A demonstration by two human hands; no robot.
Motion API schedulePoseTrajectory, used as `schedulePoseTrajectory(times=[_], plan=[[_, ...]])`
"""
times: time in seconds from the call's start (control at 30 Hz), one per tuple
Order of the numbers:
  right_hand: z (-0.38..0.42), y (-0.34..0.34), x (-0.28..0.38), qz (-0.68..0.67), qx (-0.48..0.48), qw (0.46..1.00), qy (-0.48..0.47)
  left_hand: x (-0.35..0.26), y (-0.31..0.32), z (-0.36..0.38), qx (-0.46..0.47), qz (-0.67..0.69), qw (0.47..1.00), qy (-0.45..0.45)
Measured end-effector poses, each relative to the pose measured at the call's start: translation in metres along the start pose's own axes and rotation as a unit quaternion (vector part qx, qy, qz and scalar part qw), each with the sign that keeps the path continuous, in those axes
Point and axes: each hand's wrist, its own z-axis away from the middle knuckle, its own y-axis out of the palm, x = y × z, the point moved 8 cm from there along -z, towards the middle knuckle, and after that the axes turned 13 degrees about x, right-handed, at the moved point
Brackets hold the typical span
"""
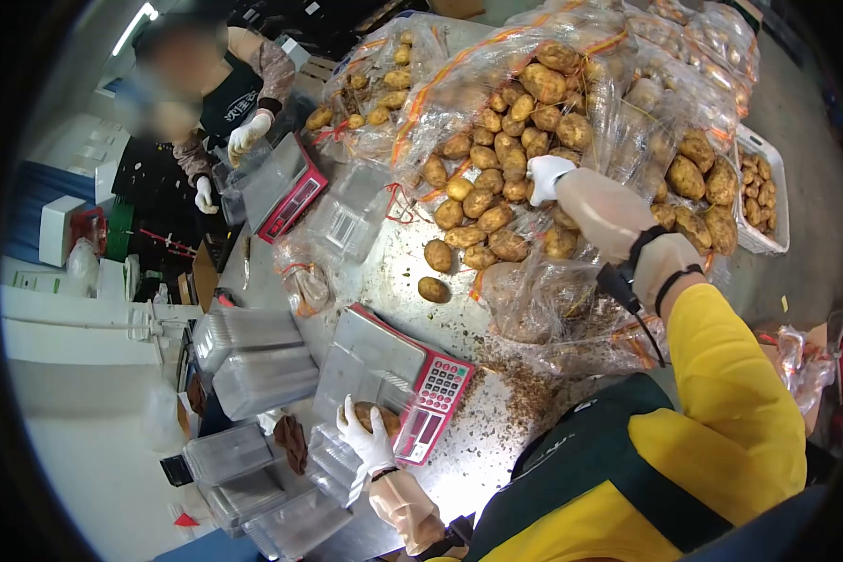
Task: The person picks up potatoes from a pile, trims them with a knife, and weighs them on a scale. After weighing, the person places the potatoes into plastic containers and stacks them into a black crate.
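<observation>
My left hand (367, 438), in a white glove, has its fingers around a potato (380, 418) above the near end of a red digital scale (447, 382). Clear plastic lies on the scale's metal plate. My right hand (549, 178), also gloved in white, is on the heap of potatoes (506, 155) that spills from an opened clear plastic bag (459, 80). Its fingers bend down among the potatoes, and what they hold, if anything, is hidden. One loose potato (433, 289) lies on the metal table (398, 272) between the heap and the scale.
Stacks of clear plastic containers (262, 384) stand left of the scale. Across the table, a gloved co-worker (244, 103) is beside a second red scale (292, 199). More bagged potatoes (698, 197) and a white crate (763, 239) are at the right. Soil crumbs (506, 384) cover the near table.
</observation>
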Motion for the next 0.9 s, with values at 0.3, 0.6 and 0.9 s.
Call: schedulePoseTrajectory(times=[0.3,0.6,0.9], plan=[[0.129,0.007,-0.022,-0.706,0.102,0.689,-0.128,-0.007,-0.006,0.018,-0.089,-0.182,0.975,-0.088],[0.192,0.026,-0.007,-0.75,0.083,0.564,-0.337,-0.203,0.052,0.006,0.1,0.418,0.885,0.179],[0.209,0.021,-0.017,-0.709,0.008,0.632,-0.312,-0.386,0.103,-0.013,0.21,0.368,0.83,0.362]])
